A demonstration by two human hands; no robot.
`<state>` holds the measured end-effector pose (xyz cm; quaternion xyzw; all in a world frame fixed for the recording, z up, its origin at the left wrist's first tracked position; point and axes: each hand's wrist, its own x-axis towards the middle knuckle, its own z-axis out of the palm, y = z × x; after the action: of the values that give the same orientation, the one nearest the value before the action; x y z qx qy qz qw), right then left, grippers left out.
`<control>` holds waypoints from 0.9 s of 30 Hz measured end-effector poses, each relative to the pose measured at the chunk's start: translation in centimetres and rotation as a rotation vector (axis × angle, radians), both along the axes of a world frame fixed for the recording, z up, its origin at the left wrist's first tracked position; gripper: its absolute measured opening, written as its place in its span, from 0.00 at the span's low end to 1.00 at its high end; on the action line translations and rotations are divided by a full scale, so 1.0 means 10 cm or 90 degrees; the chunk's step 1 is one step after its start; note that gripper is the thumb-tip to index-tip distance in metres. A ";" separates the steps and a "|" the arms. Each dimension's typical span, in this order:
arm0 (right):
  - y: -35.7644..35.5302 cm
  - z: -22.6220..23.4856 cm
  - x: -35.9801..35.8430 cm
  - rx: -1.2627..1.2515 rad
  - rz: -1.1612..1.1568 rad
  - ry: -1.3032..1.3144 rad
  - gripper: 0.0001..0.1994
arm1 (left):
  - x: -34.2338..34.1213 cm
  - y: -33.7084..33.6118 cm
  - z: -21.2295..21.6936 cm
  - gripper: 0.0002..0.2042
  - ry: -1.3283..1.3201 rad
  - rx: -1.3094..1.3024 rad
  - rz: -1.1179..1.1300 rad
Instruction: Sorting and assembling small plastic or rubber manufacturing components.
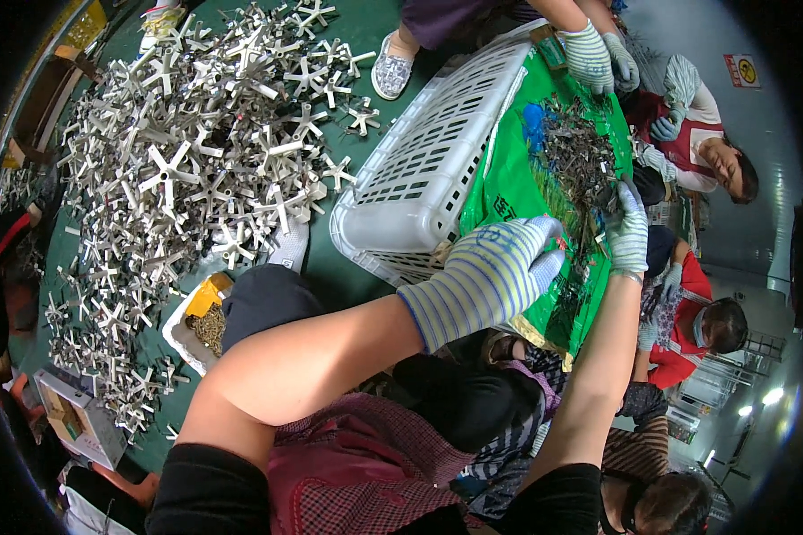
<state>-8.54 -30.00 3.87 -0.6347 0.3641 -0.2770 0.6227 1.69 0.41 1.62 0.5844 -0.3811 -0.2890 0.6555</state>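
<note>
My left hand [486, 275], in a striped knit glove, is over the near part of a green plastic sheet [500, 174]. Its fingers are pinched together, with a small red bit showing at the tips; what it grips is too small to name. On the right, my right hand [629, 234], gloved the same way, has its fingers curled at the edge of a heap of thin dark scrap pieces [580, 156]. Anything held there is hidden. The sheet lies over a white slotted plastic crate [393, 218], with a crumpled blue piece of plastic [533, 125] beside the heap.
A large pile of white star-shaped plastic parts [196, 152] covers the green floor at left. Near my knee stands a white box [183, 334] holding small brass-coloured pieces. Across the crate, a co-worker's gloved hands [589, 58] reach to the sheet. Other people sit at right.
</note>
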 end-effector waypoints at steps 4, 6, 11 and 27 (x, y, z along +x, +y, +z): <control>0.14 -0.02 -0.07 0.104 0.058 -0.149 0.18 | 0.01 -0.05 -0.04 0.16 0.059 -0.041 -0.009; 0.26 -0.03 -0.03 0.129 0.040 -0.167 0.15 | 0.00 -0.09 -0.05 0.16 0.110 -0.026 -0.043; 1.08 0.21 0.09 -0.064 0.014 -0.063 0.17 | -0.08 -0.19 -0.08 0.21 0.328 -0.057 -0.080; 1.21 0.21 -0.09 -0.353 0.016 0.173 0.15 | 0.15 -0.05 0.00 0.18 0.724 -0.079 -0.042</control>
<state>-9.44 -17.92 5.99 -0.8159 0.3470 -0.2708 0.3749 3.18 -0.10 1.58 0.2851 -0.0032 -0.5553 0.7813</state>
